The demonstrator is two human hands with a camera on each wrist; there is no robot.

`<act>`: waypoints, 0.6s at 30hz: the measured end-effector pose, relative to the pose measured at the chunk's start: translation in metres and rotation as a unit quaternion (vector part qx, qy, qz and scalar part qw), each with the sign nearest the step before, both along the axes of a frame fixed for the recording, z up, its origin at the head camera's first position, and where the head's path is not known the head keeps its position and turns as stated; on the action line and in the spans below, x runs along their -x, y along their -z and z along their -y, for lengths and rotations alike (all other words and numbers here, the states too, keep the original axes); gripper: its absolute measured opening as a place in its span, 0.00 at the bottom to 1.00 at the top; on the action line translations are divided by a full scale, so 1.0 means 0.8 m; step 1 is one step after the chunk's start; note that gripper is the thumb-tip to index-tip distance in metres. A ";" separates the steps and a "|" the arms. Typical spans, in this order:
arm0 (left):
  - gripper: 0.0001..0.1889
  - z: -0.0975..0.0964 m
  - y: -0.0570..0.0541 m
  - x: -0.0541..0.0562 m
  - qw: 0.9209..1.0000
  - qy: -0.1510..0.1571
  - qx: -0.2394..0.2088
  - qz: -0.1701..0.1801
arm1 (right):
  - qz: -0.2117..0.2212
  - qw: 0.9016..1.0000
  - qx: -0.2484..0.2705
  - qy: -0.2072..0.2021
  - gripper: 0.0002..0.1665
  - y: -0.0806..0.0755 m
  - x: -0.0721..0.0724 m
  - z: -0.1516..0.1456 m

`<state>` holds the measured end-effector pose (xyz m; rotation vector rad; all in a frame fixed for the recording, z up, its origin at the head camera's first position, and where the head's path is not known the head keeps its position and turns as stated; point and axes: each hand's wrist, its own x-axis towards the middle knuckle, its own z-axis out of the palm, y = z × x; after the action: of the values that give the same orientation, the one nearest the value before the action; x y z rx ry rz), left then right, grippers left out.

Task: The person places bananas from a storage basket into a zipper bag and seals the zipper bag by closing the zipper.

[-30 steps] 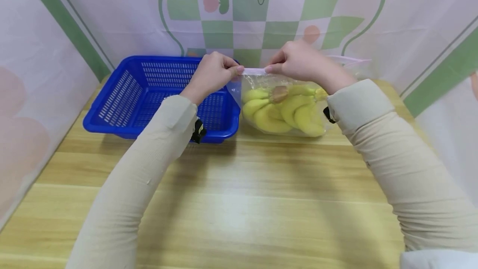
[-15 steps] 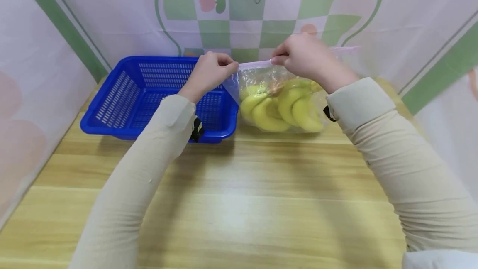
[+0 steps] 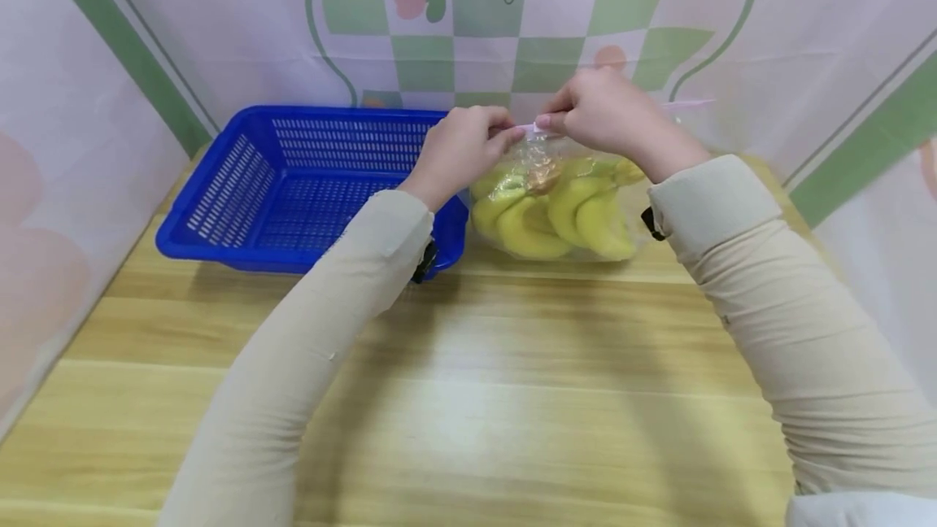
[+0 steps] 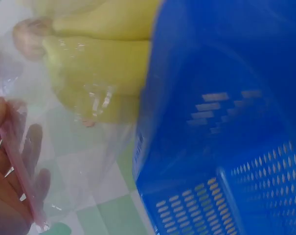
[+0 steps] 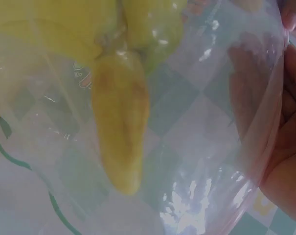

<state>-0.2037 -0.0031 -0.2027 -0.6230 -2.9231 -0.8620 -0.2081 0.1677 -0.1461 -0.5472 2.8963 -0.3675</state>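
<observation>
A clear zip bag (image 3: 540, 150) with a pink zip strip stands on the table, bananas (image 3: 530, 228) inside it. My left hand (image 3: 463, 146) pinches the strip toward the bag's left part. Close beside it, my right hand (image 3: 603, 111) pinches the strip at a small white slider (image 3: 540, 127). To the right of that hand, the strip's pink end sticks out. Through the film in the left wrist view, fingers (image 4: 33, 147) show behind the pink strip (image 4: 20, 171). The right wrist view has a banana stem (image 5: 121, 127) under the clear plastic.
A blue plastic basket (image 3: 220, 254) with slotted walls stands directly left of the bag, below my left forearm. The wooden table (image 3: 468, 397) stretches toward me. A checkered curtain (image 3: 486, 63) hangs behind, with fabric at both sides.
My left hand has moved right along the zip strip, close to the right hand. The right hand rose slightly and shifted a little right, with the white slider now showing at its fingertips.
</observation>
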 end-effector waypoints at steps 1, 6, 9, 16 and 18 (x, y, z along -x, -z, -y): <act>0.16 0.000 -0.001 0.000 1.000 -0.006 -0.005 0.016 | 0.005 1.000 -0.002 -0.001 0.23 -0.001 0.001 -0.001; 0.15 0.000 -0.007 0.002 0.997 -0.027 -0.018 0.070 | 0.031 0.999 -0.002 -0.008 0.24 -0.005 0.003 -0.008; 0.15 -0.001 -0.009 0.002 0.996 -0.033 -0.014 0.085 | 0.045 0.999 -0.007 -0.012 0.23 -0.006 0.005 -0.013; 0.16 0.003 -0.008 0.002 0.994 -0.057 -0.007 0.096 | 0.065 0.998 -0.024 0.004 0.25 -0.010 0.007 -0.024; 0.17 0.005 -0.006 0.002 0.993 -0.065 -0.008 0.098 | 0.059 0.998 -0.032 0.006 0.25 -0.010 0.007 -0.026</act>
<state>-0.2057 -0.0071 -0.1977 -0.3592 -3.0832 -0.9831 -0.2137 0.1888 -0.1377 -0.4808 2.7885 -0.2966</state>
